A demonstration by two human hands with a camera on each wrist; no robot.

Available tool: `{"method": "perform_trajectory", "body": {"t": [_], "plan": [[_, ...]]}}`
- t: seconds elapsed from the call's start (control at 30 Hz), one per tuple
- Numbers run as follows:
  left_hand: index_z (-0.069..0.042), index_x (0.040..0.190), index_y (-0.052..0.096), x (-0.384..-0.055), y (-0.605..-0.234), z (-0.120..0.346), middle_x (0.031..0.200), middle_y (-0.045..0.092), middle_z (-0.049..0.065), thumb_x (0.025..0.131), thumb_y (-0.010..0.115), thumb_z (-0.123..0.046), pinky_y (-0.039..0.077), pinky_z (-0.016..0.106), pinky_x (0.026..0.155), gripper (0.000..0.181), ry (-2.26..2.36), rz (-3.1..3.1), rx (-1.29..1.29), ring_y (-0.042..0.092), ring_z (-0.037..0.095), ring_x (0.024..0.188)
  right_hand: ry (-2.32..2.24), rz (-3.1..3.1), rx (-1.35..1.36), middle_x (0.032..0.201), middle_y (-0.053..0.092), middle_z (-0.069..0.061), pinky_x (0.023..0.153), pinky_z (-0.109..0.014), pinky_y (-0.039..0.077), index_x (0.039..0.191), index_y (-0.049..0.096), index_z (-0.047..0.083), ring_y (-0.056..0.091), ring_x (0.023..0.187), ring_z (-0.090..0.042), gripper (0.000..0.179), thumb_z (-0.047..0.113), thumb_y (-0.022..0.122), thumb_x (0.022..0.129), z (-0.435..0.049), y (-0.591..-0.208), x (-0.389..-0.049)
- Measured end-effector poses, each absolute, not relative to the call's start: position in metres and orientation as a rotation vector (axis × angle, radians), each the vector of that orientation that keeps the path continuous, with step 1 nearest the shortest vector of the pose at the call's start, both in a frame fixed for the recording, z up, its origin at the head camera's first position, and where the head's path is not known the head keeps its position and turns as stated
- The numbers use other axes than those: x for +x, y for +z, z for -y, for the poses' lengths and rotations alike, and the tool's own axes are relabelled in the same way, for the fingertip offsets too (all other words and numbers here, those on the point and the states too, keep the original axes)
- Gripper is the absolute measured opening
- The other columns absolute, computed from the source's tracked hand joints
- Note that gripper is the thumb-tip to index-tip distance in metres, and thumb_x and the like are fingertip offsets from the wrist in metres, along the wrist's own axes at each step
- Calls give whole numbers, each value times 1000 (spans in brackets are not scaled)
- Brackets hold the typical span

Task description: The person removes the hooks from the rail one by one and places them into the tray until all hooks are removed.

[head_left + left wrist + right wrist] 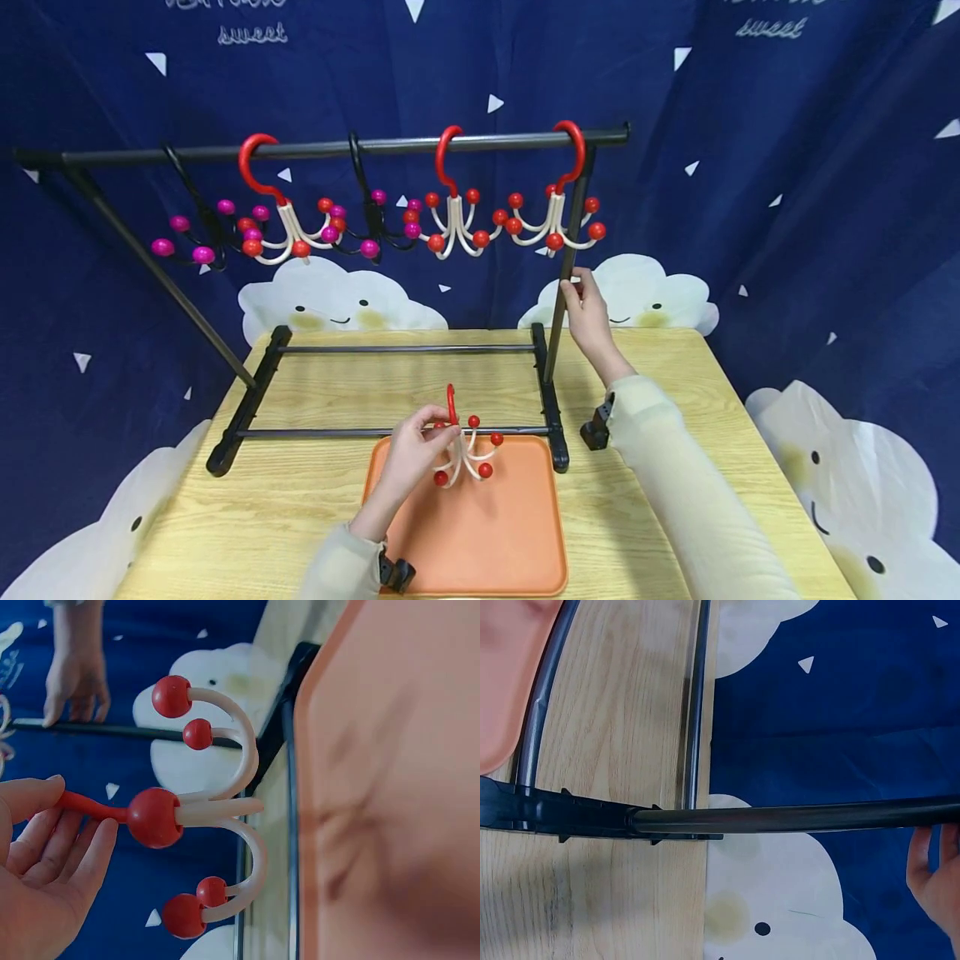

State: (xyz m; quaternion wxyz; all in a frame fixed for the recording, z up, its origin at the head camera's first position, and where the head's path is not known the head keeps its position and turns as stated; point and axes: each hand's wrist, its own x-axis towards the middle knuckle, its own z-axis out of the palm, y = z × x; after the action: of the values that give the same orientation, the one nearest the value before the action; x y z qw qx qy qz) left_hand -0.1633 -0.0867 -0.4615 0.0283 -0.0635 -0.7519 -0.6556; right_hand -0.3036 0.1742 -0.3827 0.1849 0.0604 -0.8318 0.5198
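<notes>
My left hand [417,446] pinches the red hook of a white multi-arm hanger [467,454] with red ball tips. This hanger hangs over the back part of an orange tray [510,533]; in the left wrist view its curved white arms [251,761] stand out beyond my fingers. My right hand [588,312] holds the right upright post [558,325] of a dark metal rack, thumb and fingers on either side of it. The right wrist view shows that post [795,818] with the fingertips at its far end.
On the rack's top rail [315,150] hang three white hangers with red hooks, one of them at the right end [555,212], and two black ones with pink balls [213,221]. The rack's base [251,400] stands on a wooden table [262,517] before a blue curtain [750,208].
</notes>
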Motion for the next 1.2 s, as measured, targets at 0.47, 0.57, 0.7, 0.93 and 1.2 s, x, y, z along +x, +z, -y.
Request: {"method": "perform_trajectory", "body": {"t": [0.47,0.57,0.7,0.93,1.2], "plan": [[14,97,56,-145,-453,45,99,57,27,78,60,10,53,23,70,19,-2169,2361,-238,62,40,91,1452,2337,170,87,48,-12,72,-33,36,116,45,4,43,79,-23,31,29,41,97,-175,-383,-305],[14,97,56,-146,-457,39,98,58,27,78,60,10,52,21,69,20,-2198,2331,-241,62,41,90,1448,2330,178,87,48,-12,72,-33,36,115,45,4,44,79,-23,31,29,41,97,-174,-383,-305],[12,95,57,-147,-463,32,97,57,27,78,60,11,53,23,70,18,-2218,2306,-276,63,39,88,1448,2323,183,86,48,-12,72,-33,36,115,45,3,44,79,-23,30,27,41,97,-173,-383,-306],[9,94,58,-145,-472,22,98,57,27,78,60,11,53,24,73,16,-2225,2307,-327,62,39,90,1445,2333,179,87,48,-12,72,-33,36,115,44,3,44,80,-23,32,28,40,97,-173,-384,-306],[10,92,59,-142,-482,13,98,57,25,77,60,14,52,23,76,16,-2197,2314,-349,61,38,92,1463,2344,174,89,47,-11,72,-33,35,116,44,3,43,80,-24,33,29,39,97,-173,-385,-305]]}}
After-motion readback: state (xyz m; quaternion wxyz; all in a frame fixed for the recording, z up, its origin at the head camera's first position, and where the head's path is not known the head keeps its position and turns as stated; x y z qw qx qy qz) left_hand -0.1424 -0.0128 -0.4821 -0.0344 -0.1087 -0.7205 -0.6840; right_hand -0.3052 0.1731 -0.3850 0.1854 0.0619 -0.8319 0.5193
